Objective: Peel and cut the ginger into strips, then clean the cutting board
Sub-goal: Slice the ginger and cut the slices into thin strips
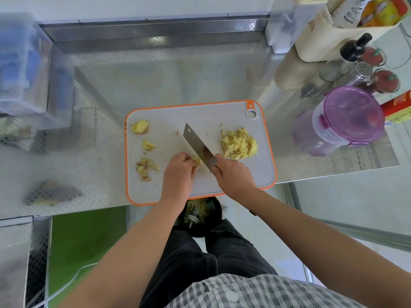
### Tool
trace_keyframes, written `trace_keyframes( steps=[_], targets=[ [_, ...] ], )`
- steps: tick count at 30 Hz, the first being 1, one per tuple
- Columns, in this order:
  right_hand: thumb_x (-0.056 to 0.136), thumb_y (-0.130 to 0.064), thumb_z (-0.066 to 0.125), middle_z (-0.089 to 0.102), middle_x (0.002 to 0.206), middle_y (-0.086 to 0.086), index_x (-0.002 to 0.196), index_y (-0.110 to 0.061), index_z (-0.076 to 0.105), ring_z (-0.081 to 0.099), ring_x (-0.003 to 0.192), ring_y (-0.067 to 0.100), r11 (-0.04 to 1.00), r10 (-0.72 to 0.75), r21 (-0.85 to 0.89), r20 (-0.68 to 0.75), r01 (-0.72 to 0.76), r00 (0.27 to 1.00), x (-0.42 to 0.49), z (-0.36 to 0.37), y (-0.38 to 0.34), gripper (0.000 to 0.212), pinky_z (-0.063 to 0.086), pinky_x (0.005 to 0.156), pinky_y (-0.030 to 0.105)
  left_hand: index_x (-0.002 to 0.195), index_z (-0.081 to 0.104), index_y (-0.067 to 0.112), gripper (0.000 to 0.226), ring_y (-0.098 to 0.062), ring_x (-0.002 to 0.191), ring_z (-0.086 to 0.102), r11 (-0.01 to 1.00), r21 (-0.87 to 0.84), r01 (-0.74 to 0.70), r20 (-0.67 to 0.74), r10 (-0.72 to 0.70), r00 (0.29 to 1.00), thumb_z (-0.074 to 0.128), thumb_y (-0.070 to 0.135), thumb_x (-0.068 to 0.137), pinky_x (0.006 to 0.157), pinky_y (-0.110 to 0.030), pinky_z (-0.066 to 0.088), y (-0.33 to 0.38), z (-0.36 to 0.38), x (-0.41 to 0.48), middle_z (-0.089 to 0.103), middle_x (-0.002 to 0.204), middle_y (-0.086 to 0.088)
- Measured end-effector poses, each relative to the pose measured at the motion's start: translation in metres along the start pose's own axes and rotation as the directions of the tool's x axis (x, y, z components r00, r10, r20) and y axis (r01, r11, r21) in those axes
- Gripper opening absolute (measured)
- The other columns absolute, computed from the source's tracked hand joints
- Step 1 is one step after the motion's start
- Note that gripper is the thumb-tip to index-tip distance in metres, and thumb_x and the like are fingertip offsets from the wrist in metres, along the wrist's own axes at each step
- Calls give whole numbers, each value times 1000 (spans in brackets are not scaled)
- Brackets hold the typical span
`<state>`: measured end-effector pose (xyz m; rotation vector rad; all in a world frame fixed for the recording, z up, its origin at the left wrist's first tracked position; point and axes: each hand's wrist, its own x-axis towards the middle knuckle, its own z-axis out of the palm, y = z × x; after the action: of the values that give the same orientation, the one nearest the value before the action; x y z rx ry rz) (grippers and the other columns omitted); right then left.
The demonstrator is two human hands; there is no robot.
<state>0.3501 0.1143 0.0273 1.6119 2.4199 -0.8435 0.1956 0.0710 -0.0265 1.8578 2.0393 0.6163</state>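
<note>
- The step in hand looks to be slicing: the right hand [233, 174], at lower centre of the frame, is clenched round the handle of a broad rectangular steel cleaver [198, 145]. The blade slants up and left across the board.
- The left hand [178, 172], just left of the blade, has its fingers curled down onto a small pale yellow piece of peeled ginger [196, 160] and pins it against the blade's side.
- To do this well, I would keep those fingertips tucked back, let the knuckles guide the flat of the blade, and take thin, even cuts. The piece is small, so slipping is the main risk.
- The grey plastic cutting board with an orange rim [200, 116] sits at mid-frame. Its near edge slightly overhangs the counter.
- A heap of finished yellow ginger strips [239, 143] lies right of the blade, apart from it.
- At the board's left side are a peeled ginger chunk [139, 126], a smaller piece [148, 145] and a pile of brownish peelings [145, 166]. Judging by these, more cutting remains, and the board has not yet been cleaned.
- The embossed stainless-steel counter [155, 81] fills the upper frame.
- A clear tub with a purple lid [349, 116] and some seasoning bottles crowd the upper right.
- A black bin holding scraps [200, 216] stands below the board's near edge.
</note>
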Motion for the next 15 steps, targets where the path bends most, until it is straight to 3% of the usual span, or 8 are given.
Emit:
trace_keyframes(
  steps=[4,9,15],
  targets=[
    [100,-22,38,40,68,-2,95,-17,35,42,66,27,1000,-22,-19,-9,22,1000,1,-6,-3,7,30,58,32,76,72,5,14,-29,66,54,998,44,-48,15,48,999,78,-5,68,53,-33,49,0,-3,3,57,71,-8],
    [100,-19,36,42,73,3,111,-11,41,43,69,28,994,-10,-112,54,16,998,4,-5,-7,14,35,60,33,75,73,5,15,-28,64,53,997,59,-54,34,52,998,80,-5,66,52,-30,45,1,-4,5,58,67,-7],
    [99,-13,37,35,66,-1,110,-11,40,44,66,27,991,3,-130,83,8,997,6,-1,-7,12,34,60,33,74,73,5,15,-28,64,53,997,58,-58,39,55,998,79,-6,67,50,-31,45,0,-3,4,58,66,-7]
  ],
)
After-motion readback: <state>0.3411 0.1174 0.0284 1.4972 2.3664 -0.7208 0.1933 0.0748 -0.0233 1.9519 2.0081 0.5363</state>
